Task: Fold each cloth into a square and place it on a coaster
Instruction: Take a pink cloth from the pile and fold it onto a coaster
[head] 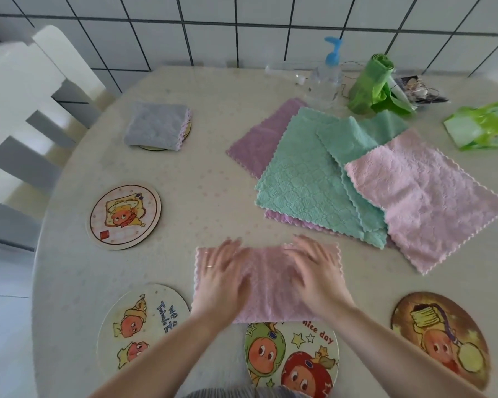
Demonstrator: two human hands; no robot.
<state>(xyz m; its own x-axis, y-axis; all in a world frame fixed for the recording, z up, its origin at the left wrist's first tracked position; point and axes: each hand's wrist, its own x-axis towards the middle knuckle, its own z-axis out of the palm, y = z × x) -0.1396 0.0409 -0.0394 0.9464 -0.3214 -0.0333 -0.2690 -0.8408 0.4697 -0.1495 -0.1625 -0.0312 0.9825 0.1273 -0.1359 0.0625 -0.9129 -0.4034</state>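
Both hands lay flat, fingers spread, on the pink cloth (268, 285) at the worktop's (213, 168) near edge: left hand (223, 278), right hand (314, 274). Cloth looked half-folded, long axis running left-right. Prob. best: smooth outward w/ palms, align scalloped edges, then fold across the short way for a square.

A clear pump bottle (327, 79), a green bag roll (370, 84) and a white chair (26, 110) stand beyond the table (199, 96)
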